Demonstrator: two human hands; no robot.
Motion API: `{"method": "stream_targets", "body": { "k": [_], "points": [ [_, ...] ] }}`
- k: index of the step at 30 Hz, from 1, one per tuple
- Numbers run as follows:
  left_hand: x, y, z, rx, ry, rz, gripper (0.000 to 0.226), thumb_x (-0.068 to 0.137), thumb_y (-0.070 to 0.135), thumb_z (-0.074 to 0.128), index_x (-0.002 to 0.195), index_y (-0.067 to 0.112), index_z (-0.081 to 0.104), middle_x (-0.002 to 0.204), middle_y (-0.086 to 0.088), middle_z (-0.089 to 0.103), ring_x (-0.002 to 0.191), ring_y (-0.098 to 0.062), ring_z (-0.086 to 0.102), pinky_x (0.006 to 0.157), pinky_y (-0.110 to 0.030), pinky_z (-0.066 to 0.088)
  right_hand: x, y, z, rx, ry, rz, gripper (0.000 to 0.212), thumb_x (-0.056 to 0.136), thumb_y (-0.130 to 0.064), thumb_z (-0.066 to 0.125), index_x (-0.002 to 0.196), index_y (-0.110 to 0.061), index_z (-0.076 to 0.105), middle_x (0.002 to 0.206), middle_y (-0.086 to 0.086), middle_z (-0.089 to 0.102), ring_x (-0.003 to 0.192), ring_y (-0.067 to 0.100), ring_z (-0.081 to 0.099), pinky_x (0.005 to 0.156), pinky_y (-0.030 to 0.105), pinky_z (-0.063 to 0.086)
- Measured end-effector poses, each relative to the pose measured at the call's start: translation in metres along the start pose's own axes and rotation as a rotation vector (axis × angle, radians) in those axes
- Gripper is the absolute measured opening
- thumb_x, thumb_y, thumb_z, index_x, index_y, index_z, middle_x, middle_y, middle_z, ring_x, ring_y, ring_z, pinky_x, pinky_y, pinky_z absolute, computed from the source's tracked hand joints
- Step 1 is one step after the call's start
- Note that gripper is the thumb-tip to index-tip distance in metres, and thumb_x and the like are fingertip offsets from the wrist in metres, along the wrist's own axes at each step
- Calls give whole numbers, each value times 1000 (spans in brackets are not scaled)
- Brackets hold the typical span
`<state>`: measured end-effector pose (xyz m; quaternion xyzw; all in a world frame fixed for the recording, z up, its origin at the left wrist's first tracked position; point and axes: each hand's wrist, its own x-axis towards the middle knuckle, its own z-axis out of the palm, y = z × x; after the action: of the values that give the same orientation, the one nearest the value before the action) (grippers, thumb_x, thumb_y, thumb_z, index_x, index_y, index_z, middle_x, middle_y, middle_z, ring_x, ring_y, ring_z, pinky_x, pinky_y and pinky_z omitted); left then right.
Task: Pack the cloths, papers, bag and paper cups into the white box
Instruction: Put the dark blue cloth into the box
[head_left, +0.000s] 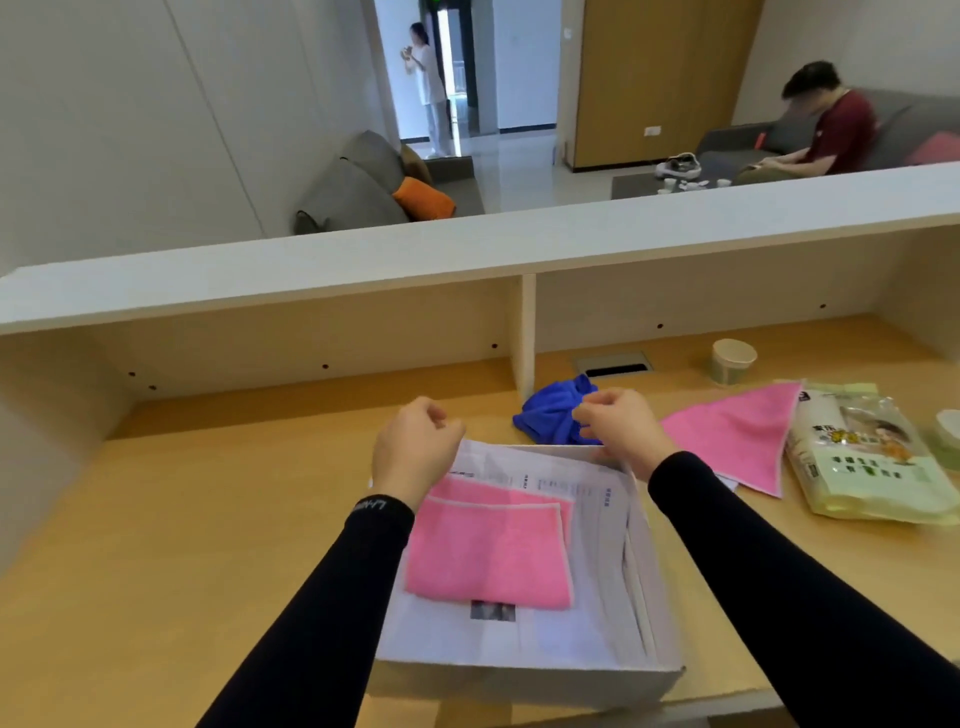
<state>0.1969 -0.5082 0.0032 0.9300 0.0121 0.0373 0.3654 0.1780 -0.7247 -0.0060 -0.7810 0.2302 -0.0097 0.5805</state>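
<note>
The white box (524, 680) sits at the desk's front edge. Printed papers (597, 545) lie in it with a folded pink cloth (488, 551) on top. My left hand (415, 447) hovers over the box's far left corner, fingers curled and holding nothing. My right hand (618, 426) is over the far right corner, fingertips against a crumpled blue cloth (545, 415) behind the box; whether it grips the cloth is unclear. A second pink cloth (737, 436) lies spread to the right, beside a green-and-white bag (862, 457). A paper cup (732, 361) stands further back.
Another cup (948, 431) shows at the right edge. A white upright divider (524, 338) and a low shelf (467, 254) close off the back of the desk. A cable slot (615, 366) sits behind the blue cloth. Two people are in the room beyond.
</note>
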Motion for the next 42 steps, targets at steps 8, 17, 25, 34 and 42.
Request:
{"method": "stream_targets", "body": {
  "k": [8,17,25,34,42],
  "points": [
    [52,58,84,-154,-170,-14,8,75,26,62,81,22,58,72,9,59,78,-22,59,65,-27,40,49,31,-64,109,100,86,36,87,-9,54,122,-2,52,77,5,57,79,24,53,68,35,43],
    [94,83,162,-283,-400,-420,56,80,22,65,131,8,46,98,2,56,82,-17,51,56,-27,37,134,73,-72,233,-112,273,50,90,-18,57,138,-16,43,110,14,59,88,22,53,67,32,47],
    [110,80,200,-421,-375,-635,52,91,44,52,135,18,42,132,-8,53,97,-22,49,67,-32,41,178,90,-45,219,-236,347,52,96,-32,45,146,-25,31,114,7,55,107,28,54,79,33,41],
    [107,93,208,-372,-476,-573,12,89,22,60,98,15,63,102,-8,66,84,-20,63,62,-26,52,182,80,-26,384,-429,485,28,91,-45,47,98,-23,62,75,-5,70,71,11,62,68,29,47],
    [88,118,164,-513,-202,-263,22,82,24,63,104,22,63,102,-4,69,83,-17,66,60,-26,49,143,22,-45,434,-369,198,18,88,-35,53,94,-21,63,75,-3,67,59,9,62,45,18,46]
  ]
}}
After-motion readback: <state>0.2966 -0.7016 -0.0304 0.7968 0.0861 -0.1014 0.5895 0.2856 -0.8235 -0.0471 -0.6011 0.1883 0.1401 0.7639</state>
